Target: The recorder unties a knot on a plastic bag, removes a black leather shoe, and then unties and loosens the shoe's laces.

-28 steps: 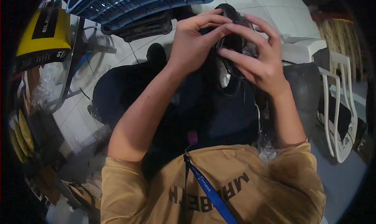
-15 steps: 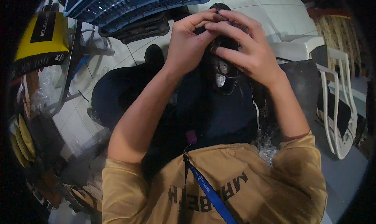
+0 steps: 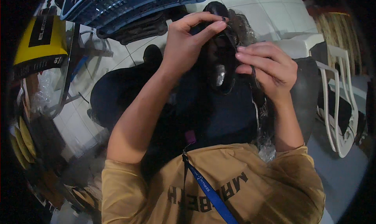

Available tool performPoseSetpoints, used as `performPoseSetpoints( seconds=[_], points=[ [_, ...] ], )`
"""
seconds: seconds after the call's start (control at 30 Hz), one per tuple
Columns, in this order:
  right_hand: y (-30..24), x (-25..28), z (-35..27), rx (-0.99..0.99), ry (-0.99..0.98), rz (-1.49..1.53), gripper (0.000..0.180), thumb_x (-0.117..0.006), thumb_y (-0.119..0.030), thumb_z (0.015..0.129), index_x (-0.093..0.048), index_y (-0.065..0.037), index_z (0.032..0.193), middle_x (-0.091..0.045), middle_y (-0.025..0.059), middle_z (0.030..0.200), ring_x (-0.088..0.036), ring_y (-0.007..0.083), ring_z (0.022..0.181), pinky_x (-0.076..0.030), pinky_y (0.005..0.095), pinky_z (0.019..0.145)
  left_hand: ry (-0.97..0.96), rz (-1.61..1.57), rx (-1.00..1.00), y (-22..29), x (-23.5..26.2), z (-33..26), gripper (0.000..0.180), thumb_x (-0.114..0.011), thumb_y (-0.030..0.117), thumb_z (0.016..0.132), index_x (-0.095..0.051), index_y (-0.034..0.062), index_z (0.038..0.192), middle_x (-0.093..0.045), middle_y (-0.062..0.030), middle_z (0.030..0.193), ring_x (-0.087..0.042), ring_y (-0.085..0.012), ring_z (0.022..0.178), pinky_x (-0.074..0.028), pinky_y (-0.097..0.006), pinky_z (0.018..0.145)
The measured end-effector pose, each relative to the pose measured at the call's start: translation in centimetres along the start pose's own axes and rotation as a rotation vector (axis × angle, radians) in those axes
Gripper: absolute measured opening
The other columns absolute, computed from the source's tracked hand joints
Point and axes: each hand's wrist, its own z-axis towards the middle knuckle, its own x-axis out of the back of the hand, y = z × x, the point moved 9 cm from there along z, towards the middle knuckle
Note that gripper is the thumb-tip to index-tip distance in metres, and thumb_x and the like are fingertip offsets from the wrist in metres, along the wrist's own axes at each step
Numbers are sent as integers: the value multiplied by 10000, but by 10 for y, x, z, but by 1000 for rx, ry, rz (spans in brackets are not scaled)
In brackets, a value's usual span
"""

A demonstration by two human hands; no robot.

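A shiny black shoe [image 3: 216,53] rests on my dark-trousered lap, its toe pointing away from me and a pale, shiny patch showing in its opening. My left hand [image 3: 186,38] is closed over the far part of the shoe, thumb and forefinger pinched on a dark shoelace [image 3: 232,36]. To the right of the shoe, my right hand [image 3: 270,67] pinches the same dark lace between thumb and fingers. The lace stretches between the two hands, and a dark strand hangs below the right one. Crumpled clear plastic [image 3: 243,28] shows just beyond the shoe.
Past my knees stands a blue plastic crate [image 3: 133,8] above a black crate [image 3: 137,30]. A yellow and black box [image 3: 43,39] is at the far left, by a metal-framed stand. A white plastic chair [image 3: 333,102] is to the right. Clear plastic wrap [image 3: 267,151] lies beside my right hip.
My hands were close together over the shoe. Now the right hand has moved right and toward me, drawing the lace out, while the left stays near the front of the shoe.
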Motion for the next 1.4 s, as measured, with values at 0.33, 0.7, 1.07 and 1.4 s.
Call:
performPoseSetpoints(
  seconds=[0.33,0.7,1.07,1.4],
  points=[
    [40,21,7,-308,197,145,179,-808,-22,889,-847,18,1059,-814,118,1018,-754,192,877,-574,292,809,-66,335,-326,30,-4,-2,179,-857,156,931,-850,92,1098,-825,-47,1197,-673,-193,1250,-463,-396,1153],
    [89,65,33,-359,306,1043,627,-799,-136,991,-533,-21,1547,-697,135,1375,-683,214,1248,-572,346,1026,-59,104,-234,14,-2,5,163,-876,169,887,-828,75,1010,-832,-43,1134,-702,-193,1171,-485,-369,1087],
    [62,-12,-8,-494,172,74,293,-879,-87,894,-811,-46,1176,-777,61,917,-726,154,850,-566,299,851,-66,61,-139,12,-4,0,182,-829,81,924,-813,22,1096,-793,-86,1229,-684,-184,1207,-475,-352,1108],
    [76,-19,-12,-751,-18,479,365,-769,-67,996,-716,-36,1356,-752,34,929,-709,102,827,-553,249,759,-4,43,-185,8,1,3,190,-870,159,898,-815,29,1026,-813,-79,1144,-728,-189,1140,-501,-346,1071]
  ],
)
